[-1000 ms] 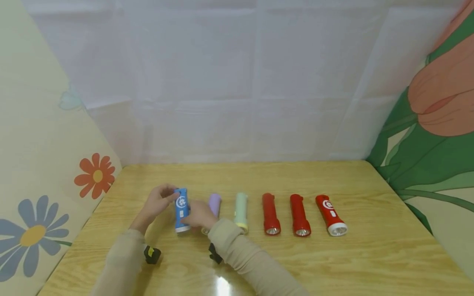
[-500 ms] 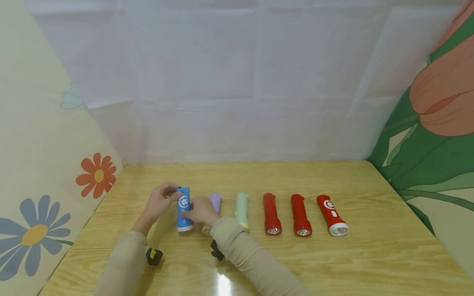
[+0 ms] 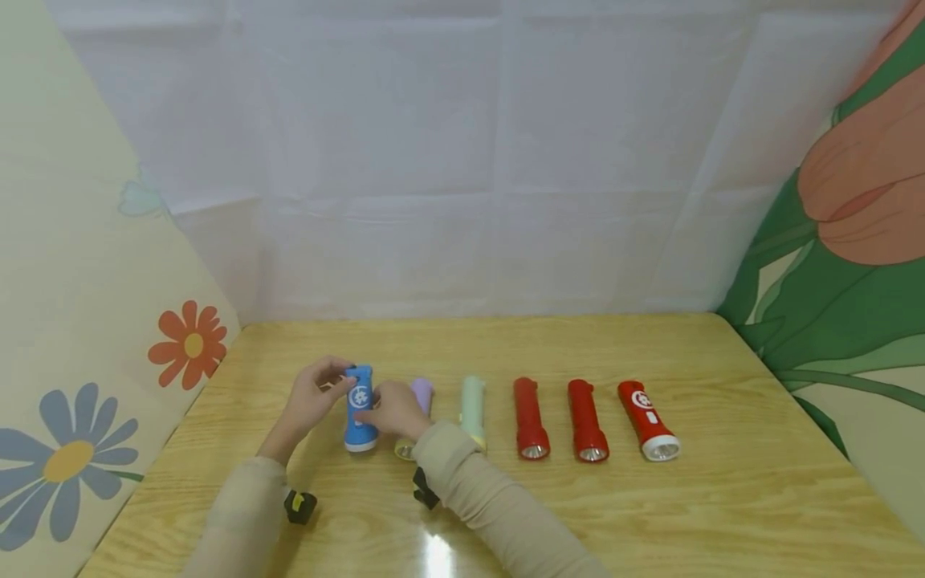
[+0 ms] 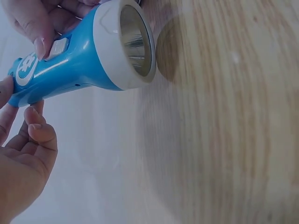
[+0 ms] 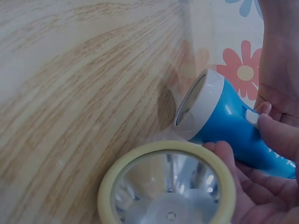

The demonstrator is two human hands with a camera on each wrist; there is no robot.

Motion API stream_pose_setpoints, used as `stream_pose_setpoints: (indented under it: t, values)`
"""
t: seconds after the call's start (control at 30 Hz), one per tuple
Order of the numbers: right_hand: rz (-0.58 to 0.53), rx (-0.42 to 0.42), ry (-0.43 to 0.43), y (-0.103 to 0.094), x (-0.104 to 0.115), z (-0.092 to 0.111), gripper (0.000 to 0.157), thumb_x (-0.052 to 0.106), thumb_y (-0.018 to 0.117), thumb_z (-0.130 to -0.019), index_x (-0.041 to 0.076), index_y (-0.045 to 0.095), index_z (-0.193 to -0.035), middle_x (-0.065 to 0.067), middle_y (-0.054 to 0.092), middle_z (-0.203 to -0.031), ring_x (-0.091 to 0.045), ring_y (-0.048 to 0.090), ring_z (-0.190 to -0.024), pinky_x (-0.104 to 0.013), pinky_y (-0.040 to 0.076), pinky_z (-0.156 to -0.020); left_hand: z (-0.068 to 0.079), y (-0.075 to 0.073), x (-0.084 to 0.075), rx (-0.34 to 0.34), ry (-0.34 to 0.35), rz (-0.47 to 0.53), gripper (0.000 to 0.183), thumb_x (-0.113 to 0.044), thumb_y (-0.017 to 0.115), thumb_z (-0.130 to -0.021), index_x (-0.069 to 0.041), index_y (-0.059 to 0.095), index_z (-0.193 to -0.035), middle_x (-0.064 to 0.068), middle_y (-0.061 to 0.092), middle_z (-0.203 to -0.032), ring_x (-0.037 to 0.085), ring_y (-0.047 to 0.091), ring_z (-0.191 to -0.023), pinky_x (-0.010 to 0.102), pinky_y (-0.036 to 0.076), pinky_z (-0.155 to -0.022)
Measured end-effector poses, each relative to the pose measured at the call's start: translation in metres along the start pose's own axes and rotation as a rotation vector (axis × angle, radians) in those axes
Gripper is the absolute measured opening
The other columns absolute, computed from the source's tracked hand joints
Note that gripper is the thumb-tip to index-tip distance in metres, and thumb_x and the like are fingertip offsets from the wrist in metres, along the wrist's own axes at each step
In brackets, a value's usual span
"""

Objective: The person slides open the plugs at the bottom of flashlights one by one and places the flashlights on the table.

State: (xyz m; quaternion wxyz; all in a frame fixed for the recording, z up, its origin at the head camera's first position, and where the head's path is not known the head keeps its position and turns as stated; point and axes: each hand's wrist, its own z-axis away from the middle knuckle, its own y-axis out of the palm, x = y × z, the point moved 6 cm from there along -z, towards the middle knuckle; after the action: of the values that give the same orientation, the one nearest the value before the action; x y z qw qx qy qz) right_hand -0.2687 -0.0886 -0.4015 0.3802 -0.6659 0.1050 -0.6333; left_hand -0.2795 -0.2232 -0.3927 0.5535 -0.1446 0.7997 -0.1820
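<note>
A blue flashlight (image 3: 359,433) with a white rim and white emblem is held between both hands at the left of the row. My left hand (image 3: 311,399) pinches its tail end from the left. From the right, my right hand (image 3: 399,412) grips the body, its thumb at the white switch (image 5: 252,116) in the right wrist view. The flashlight's lens (image 4: 138,44) faces the tabletop in the left wrist view, its rim close over the wood. Just right of it lies a purple flashlight (image 3: 422,389), partly hidden by my right hand; its pale yellow rim (image 5: 106,186) is near in the right wrist view.
Farther right on the wooden table (image 3: 723,514) lie a mint green flashlight (image 3: 472,405), two red flashlights (image 3: 528,413) and a red one with a white rim (image 3: 645,413). A white sheet (image 3: 462,160) hangs behind, and flower-patterned panels (image 3: 65,321) stand at the sides.
The blue flashlight has shifted slightly right with both hands. My right thumb has moved up from near the flashlight's head toward its switch. The other flashlights have stayed put.
</note>
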Motion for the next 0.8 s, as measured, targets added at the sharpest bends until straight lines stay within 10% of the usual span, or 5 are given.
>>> stream_pose_setpoints:
  t: [0.8]
  values:
    - [0.071,-0.016,-0.025,-0.004,-0.003,-0.004,0.029,0.020,0.076,-0.075,0.001,0.064,-0.093,-0.006,0.065,-0.084,-0.013,0.057,-0.070,-0.021,0.047,-0.060,0.012,-0.002,-0.005,0.005,-0.110,0.050,0.032,-0.008,0.065,-0.085,0.006,0.059,-0.113,0.010,0.061,-0.089,0.007,0.052,-0.078,0.023,0.047,-0.068]
